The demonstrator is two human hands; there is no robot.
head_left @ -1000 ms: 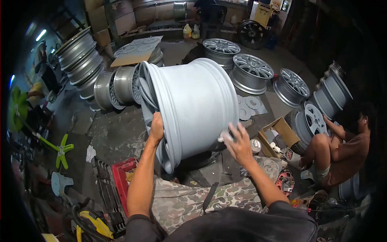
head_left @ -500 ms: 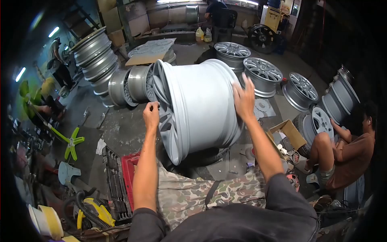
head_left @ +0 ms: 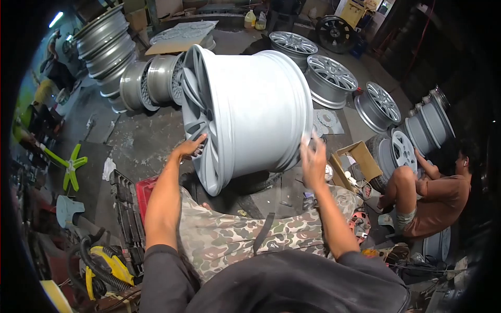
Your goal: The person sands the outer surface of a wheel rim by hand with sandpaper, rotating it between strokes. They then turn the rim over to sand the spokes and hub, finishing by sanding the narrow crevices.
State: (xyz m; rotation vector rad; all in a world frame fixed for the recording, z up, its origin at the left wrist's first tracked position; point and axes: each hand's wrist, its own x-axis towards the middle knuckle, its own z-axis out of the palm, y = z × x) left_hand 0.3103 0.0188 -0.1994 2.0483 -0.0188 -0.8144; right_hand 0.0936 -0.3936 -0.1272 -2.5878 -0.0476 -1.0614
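Observation:
A large wheel rim, coated pale grey, lies on its side in front of me with its spoked face to the left. My left hand is at that face, its fingers stretched out against or just beside the spokes; contact is hard to tell. By the lower right edge of the barrel is my right hand, fingers spread and slightly blurred. Neither hand holds anything that I can see. Beneath the rim, a dark tyre partly shows.
Several finished-looking rims stand to the right, and stacked rims rise at the left. A co-worker crouches at the right beside a cardboard box. A green star-shaped base and a yellow-black machine are left.
My left hand has opened from a closed pinch and stays near the spokes. My right hand has moved down along the rim's right edge. The view has tilted downward.

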